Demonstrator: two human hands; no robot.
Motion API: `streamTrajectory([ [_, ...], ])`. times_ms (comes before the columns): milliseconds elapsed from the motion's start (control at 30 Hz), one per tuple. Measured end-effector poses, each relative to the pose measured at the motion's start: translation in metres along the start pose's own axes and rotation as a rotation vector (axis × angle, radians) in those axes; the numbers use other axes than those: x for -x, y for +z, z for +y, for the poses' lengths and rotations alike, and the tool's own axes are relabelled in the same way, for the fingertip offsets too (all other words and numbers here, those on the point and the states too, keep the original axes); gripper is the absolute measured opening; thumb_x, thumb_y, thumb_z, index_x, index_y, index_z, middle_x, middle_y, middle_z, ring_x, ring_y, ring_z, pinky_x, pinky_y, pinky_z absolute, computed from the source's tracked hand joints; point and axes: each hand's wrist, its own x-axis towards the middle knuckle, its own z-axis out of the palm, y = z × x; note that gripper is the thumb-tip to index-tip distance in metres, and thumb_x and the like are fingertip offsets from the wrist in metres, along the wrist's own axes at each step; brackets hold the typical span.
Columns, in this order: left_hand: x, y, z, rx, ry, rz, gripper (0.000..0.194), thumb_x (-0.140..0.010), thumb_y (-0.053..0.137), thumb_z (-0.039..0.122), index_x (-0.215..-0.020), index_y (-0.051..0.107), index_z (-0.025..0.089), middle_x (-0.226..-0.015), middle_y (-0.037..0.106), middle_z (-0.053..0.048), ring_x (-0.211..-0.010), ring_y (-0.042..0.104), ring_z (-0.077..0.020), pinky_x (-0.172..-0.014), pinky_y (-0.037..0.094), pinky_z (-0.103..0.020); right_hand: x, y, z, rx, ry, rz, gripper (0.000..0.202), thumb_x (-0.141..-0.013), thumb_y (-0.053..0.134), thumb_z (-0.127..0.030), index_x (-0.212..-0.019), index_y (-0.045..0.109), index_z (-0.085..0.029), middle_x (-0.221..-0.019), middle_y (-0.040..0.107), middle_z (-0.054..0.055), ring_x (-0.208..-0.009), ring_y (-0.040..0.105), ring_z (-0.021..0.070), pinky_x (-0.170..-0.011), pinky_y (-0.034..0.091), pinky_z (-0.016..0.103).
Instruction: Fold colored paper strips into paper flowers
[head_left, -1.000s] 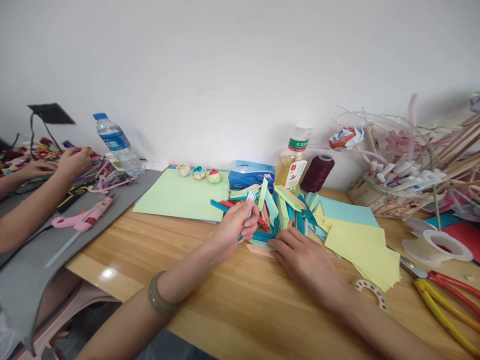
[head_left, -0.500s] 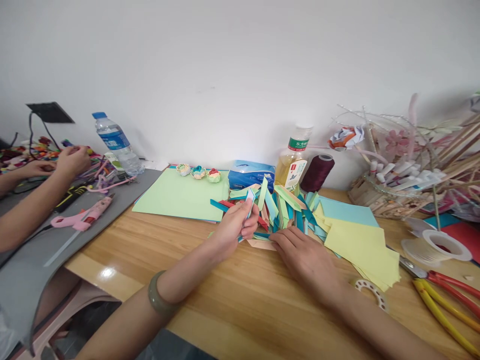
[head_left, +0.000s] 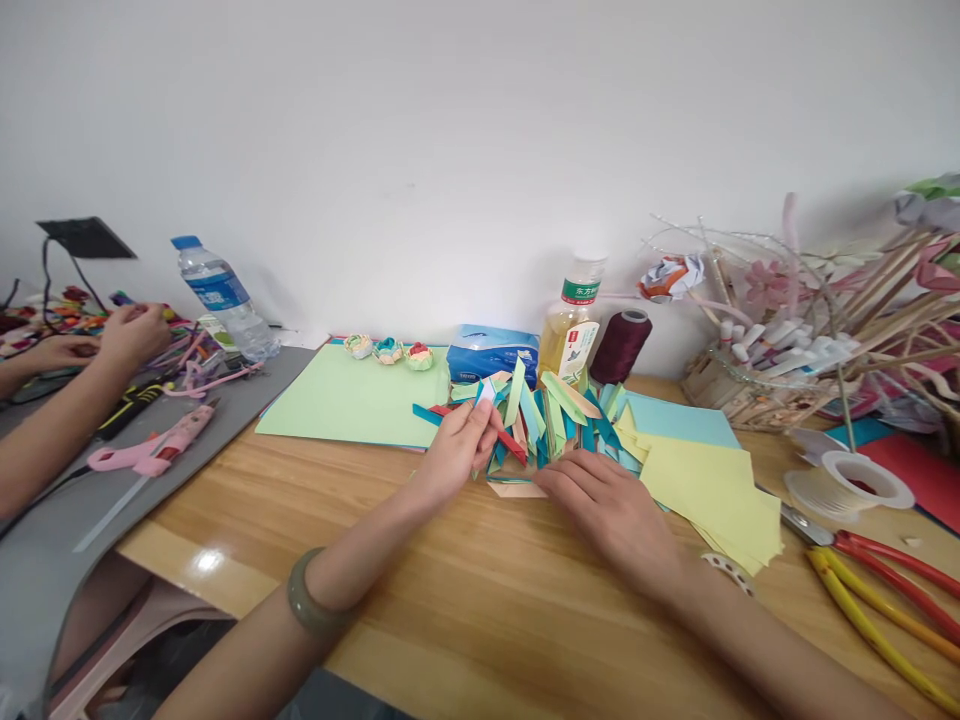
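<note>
My left hand pinches a folded light-blue paper strip between thumb and fingers, held upright. My right hand lies palm down on the table, fingers stretched to the near edge of a loose pile of folded paper strips in green, teal, red and peach. Its fingertips touch or nearly touch a peach strip; what lies under the palm is hidden. Yellow paper sheets are just right of that hand, partly over a light-blue sheet.
Three small paper flowers sit on a green sheet. Behind the pile stand a tissue pack, a drink bottle and a dark thread spool. Scissors lie right. At left, a co-worker's hands are near a pink glue gun.
My left hand has moved slightly down and left relative to the pile, still holding the strip. My right hand stays nearly in place; the whole view has shifted a little.
</note>
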Motion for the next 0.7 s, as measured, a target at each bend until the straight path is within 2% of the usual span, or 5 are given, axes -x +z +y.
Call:
streamTrajectory([
  [100, 0.001, 0.001, 0.000, -0.055, -0.028, -0.029, 0.039, -0.079, 0.052, 0.052, -0.066, 0.053, 0.015, -0.049, 0.036, 0.007, -0.038, 0.024, -0.0033, -0.038, 0.016, -0.018, 0.004, -0.011, 0.005, 0.007, -0.122, 0.106, 0.032, -0.095, 0.030, -0.013, -0.103, 0.061, -0.016, -0.091, 0.070, 0.008, -0.088, 0.059, 0.0192, -0.075, 0.046, 0.033],
  [233, 0.011, 0.008, 0.005, -0.158, -0.104, -0.175, 0.032, -0.068, 0.068, 0.044, -0.062, 0.061, 0.013, -0.054, 0.051, 0.002, -0.046, 0.037, -0.0058, -0.042, 0.022, -0.018, 0.006, -0.022, 0.008, 0.024, -0.191, 0.225, 0.033, -0.095, 0.030, -0.012, -0.099, 0.062, -0.016, -0.093, 0.071, 0.007, -0.087, 0.060, 0.0180, -0.075, 0.047, 0.032],
  [433, 0.018, 0.010, 0.003, -0.254, -0.268, -0.381, 0.020, -0.070, 0.066, 0.036, -0.075, 0.064, 0.016, -0.066, 0.067, -0.003, -0.056, 0.050, -0.0122, -0.045, 0.025, -0.020, 0.008, -0.022, 0.007, 0.017, -0.191, 0.280, 0.028, -0.093, 0.034, -0.012, -0.094, 0.061, -0.019, -0.090, 0.072, 0.005, -0.085, 0.061, 0.0169, -0.074, 0.046, 0.031],
  [533, 0.016, 0.010, -0.005, -0.216, -0.207, -0.392, 0.020, -0.068, 0.069, 0.034, -0.073, 0.066, 0.015, -0.064, 0.065, -0.002, -0.057, 0.051, -0.0126, -0.052, 0.032, -0.022, 0.008, -0.017, 0.008, -0.040, 0.011, 0.335, 0.012, -0.089, 0.050, -0.022, -0.097, 0.058, -0.020, -0.093, 0.069, 0.006, -0.090, 0.060, 0.0189, -0.076, 0.047, 0.033],
  [700, 0.013, 0.013, -0.013, -0.165, -0.155, -0.259, 0.019, -0.065, 0.071, 0.031, -0.073, 0.064, 0.016, -0.061, 0.064, -0.001, -0.060, 0.053, -0.0135, -0.057, 0.036, -0.023, 0.007, -0.013, 0.009, -0.499, 0.487, 0.286, 0.043, -0.082, 0.059, -0.041, -0.120, 0.049, -0.023, -0.117, 0.057, 0.012, -0.102, 0.057, 0.0240, -0.081, 0.051, 0.040],
])
